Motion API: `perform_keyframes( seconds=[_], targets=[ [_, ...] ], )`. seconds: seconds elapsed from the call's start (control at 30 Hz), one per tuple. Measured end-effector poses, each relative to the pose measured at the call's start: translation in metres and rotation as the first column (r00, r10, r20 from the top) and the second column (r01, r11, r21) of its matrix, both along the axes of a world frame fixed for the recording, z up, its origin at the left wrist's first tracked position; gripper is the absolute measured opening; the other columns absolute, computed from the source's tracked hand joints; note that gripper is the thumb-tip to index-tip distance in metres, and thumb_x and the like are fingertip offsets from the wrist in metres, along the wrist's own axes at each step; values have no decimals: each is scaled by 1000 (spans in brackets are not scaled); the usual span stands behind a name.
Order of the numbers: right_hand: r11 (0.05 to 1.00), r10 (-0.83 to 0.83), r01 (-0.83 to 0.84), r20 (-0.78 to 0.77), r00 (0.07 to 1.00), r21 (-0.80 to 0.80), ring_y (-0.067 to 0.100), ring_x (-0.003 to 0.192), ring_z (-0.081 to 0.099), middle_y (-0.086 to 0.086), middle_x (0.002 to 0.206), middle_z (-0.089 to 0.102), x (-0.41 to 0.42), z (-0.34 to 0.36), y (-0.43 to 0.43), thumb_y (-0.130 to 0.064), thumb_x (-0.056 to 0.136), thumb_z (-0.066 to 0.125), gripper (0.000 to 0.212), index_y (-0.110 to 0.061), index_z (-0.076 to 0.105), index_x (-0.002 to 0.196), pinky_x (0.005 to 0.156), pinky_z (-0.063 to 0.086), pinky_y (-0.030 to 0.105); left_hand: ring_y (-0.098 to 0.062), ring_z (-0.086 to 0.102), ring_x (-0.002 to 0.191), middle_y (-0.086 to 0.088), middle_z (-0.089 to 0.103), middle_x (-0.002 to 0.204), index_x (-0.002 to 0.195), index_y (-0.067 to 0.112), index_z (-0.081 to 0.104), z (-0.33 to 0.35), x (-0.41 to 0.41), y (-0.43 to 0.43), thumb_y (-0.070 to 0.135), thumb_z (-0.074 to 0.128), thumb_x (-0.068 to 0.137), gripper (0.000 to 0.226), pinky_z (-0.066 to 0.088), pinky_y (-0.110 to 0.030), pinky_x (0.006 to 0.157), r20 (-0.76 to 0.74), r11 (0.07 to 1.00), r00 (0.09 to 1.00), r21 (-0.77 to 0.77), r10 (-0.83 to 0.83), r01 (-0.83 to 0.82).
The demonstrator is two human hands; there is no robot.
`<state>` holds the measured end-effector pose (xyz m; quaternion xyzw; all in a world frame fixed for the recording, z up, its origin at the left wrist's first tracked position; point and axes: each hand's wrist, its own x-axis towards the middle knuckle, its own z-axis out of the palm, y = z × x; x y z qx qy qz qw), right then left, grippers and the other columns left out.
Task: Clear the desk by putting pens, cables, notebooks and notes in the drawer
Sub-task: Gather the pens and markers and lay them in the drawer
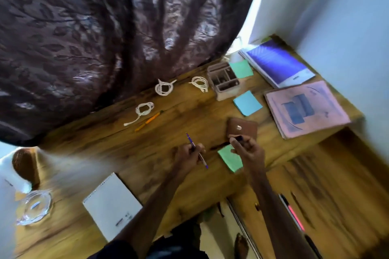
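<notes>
The left hand (189, 151) has its fingers (194, 149) curled around a purple pen (196, 150). The right hand (247, 151) pinches a small dark thing (239, 138) at its fingertips. It may be a pen or a cap; the picture is too blurry to tell. Both hands are over the worktop (117, 139), next to a green pad of notes (229, 160) and a brown wallet (242, 129).

What looks like the open drawer (336, 174) is low on the right, and a pink pen (295, 217) lies in it.

What could go wrong? The purple pen is held near its middle, so it could slip out and roll off the worktop's near edge. The right hand is just above the green pad and could push it over that edge. Another dark pen (219, 145) lies between the hands and could get bumped.

The three white cables (164, 88) are only loosely coiled. They could come undone and catch on things when lifted. The glass dish (34, 207) sits close to the edge, so an arm could knock it.

The white notebook (112, 204) has small dark print near its corner, and the purple notebook (277, 63) has a small label. The pink notebook (305, 109) shows a blue picture. None of the words can be read.
</notes>
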<state>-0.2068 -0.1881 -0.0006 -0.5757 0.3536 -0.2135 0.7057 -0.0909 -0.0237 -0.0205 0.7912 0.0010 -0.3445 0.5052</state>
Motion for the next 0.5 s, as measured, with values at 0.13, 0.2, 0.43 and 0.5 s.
perform_keyframes(
  seconds=[0.13, 0.2, 0.43, 0.5],
  targets=[
    [986, -123, 118, 41, 992, 116, 19, 85, 73, 15, 90, 76, -72, 14, -30, -17, 90, 74, 36, 15, 63, 102, 81, 59, 34, -5, 67, 65, -10, 76, 89, 99, 1, 74, 9, -62, -41, 24, 60, 100, 27, 54, -21, 62, -3, 996, 997, -37, -83, 83],
    [981, -154, 151, 16, 988, 124, 20, 74, 72, 15, 86, 76, -111, 20, -43, -16, 95, 68, 31, 12, 63, 106, 71, 61, 30, -12, 70, 72, -6, 78, 86, 92, 10, 77, 8, -98, -60, 28, 62, 99, 24, 56, -27, 67, -14, 993, 993, -45, -114, 114],
    [974, -209, 172, -299, 931, -145, 15, 51, 47, 2, 63, 59, -265, -25, -101, -35, 99, 62, 24, -15, 73, 92, 47, 37, 28, -11, 68, 62, 1, 74, 72, 85, 14, 78, -4, -243, -125, 45, 56, 99, 41, 53, -27, 61, -35, 915, 914, -45, -403, 402],
    [962, -195, 89, -418, 887, -259, 15, 51, 47, 2, 62, 57, -303, -50, -118, -31, 101, 57, 30, -16, 70, 79, 53, 38, 32, -13, 64, 59, -1, 71, 68, 82, 9, 76, -17, -275, -137, 45, 56, 98, 44, 50, -31, 61, -63, 899, 898, -77, -435, 430]
  ],
)
